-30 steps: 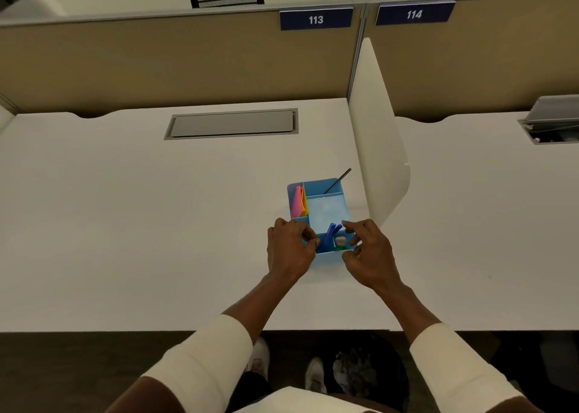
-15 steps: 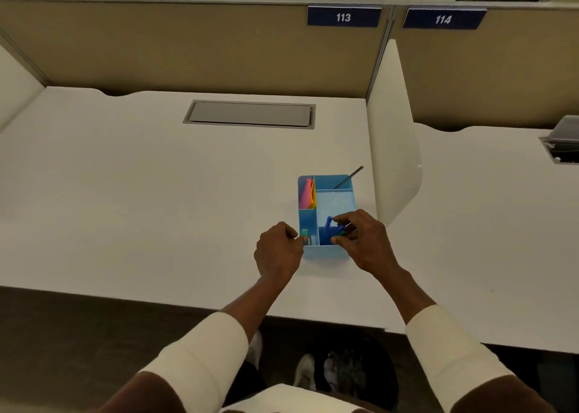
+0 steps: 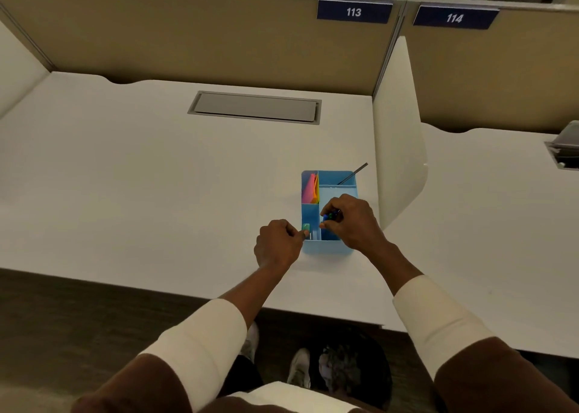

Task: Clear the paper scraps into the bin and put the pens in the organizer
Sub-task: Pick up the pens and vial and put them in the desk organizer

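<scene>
A light blue organizer [image 3: 327, 247] with several compartments stands on the white desk [image 3: 156, 193], near the front edge. Pink and orange papers [image 3: 310, 188] stand in its back left compartment. A thin dark pen [image 3: 352, 174] leans out of the back right corner. My right hand [image 3: 351, 221] reaches into the front right compartment, fingers closed on blue and green pens [image 3: 329, 216]. My left hand [image 3: 277, 245] rests in a fist against the organizer's left wall, its fingertips at a small green and clear item [image 3: 306, 227] in the front left compartment.
A white divider panel [image 3: 401, 149] rises just right of the organizer. A grey cable hatch [image 3: 255, 107] sits at the back of the desk. A tan partition with the signs 113 and 114 closes the far side. A dark bin [image 3: 354, 368] stands on the floor beside my feet.
My right hand has moved deeper into the front right compartment and closed over the blue pens. My left hand slid back along the left wall. The view shifted and tilted.
</scene>
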